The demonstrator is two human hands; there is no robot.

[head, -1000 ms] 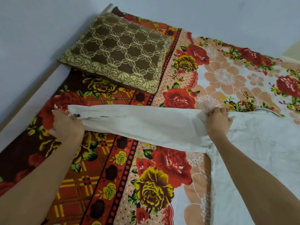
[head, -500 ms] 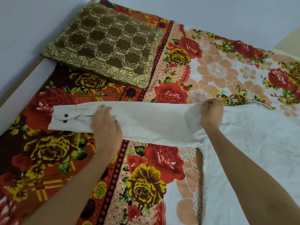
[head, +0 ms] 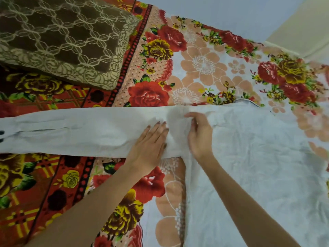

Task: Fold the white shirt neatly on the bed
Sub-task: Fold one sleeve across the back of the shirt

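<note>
Lying flat on the flowered bed, the white shirt has its body to the right and one sleeve stretched straight out to the left. The sleeve's cuff, with dark buttons, reaches the picture's left edge. That straight layout probably serves the fold: a sleeve without twists can be turned back over the body in one clean line.

The left hand rests palm down on the sleeve close to the shoulder, fingers straight and together. It looks to be pinning and smoothing the cloth rather than holding it. Just beside it, the right hand has its fingers curled into the fabric at the shoulder seam, pinching a small bunch. The cloth between the two hands is rumpled, so the right hand seems to be drawing out slack or setting the crease while the left one anchors.

A brown patterned pillow sits well apart, at the head of the bed. No fold is made yet.
</note>
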